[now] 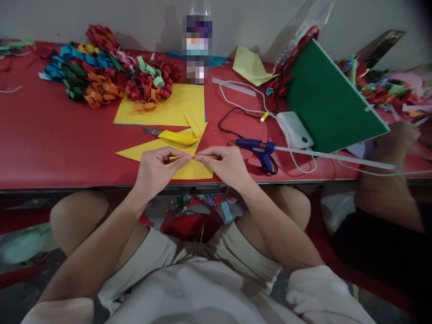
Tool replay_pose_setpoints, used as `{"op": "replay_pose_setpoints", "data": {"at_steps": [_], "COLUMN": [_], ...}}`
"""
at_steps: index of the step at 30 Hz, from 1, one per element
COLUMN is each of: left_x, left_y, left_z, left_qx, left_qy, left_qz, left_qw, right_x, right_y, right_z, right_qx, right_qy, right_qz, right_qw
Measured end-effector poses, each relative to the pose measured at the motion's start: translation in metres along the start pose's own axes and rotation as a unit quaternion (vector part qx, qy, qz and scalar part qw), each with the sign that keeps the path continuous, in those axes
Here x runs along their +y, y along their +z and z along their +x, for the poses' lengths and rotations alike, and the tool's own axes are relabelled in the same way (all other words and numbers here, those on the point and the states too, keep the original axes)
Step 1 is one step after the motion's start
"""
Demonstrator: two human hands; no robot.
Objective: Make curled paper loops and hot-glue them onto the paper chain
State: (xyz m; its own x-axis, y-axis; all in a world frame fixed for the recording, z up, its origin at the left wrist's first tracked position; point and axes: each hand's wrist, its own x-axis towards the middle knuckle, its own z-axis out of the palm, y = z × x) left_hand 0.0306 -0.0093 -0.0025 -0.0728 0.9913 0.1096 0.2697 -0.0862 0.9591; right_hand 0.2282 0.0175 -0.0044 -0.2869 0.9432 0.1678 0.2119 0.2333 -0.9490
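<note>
My left hand and my right hand meet just above the table's front edge. Each is closed in a pinch on a narrow yellow paper strip, which runs level between them; my fingers hide most of it. Beneath my hands lie yellow paper pieces with slanted cut edges. A yellow utility knife rests on them just beyond my hands, its blade pointing left. Close to my right hand, a blue glue gun lies on its side with a long white glue stick sticking out of its back.
Colourful paper chains are heaped at the back left, partly on yellow sheets. A green board leans at the right beside a white power strip with cables. At far right, another person's arm rests at the red table.
</note>
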Motion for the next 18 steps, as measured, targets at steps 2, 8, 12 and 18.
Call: {"op": "replay_pose_setpoints", "data": {"at_steps": [2, 8, 12, 18], "left_x": [-0.001, -0.001, 0.004, 0.010], "left_y": [0.000, -0.008, -0.021, -0.028], "left_z": [0.000, 0.004, 0.004, 0.003], "left_qx": [0.000, -0.039, -0.118, -0.158], "left_qy": [0.004, 0.046, 0.103, 0.255], "left_qz": [0.013, 0.065, 0.098, 0.178], "left_qw": [1.000, 0.996, 0.983, 0.937], "right_x": [0.000, 0.000, 0.003, 0.006], "right_y": [-0.001, -0.010, -0.016, -0.017], "right_z": [-0.001, 0.000, 0.002, 0.002], "right_qx": [-0.003, -0.029, -0.006, 0.004], "right_qy": [0.001, -0.010, 0.013, 0.067], "right_qz": [-0.003, -0.018, 0.015, 0.106], "right_qw": [1.000, 0.999, 1.000, 0.992]}}
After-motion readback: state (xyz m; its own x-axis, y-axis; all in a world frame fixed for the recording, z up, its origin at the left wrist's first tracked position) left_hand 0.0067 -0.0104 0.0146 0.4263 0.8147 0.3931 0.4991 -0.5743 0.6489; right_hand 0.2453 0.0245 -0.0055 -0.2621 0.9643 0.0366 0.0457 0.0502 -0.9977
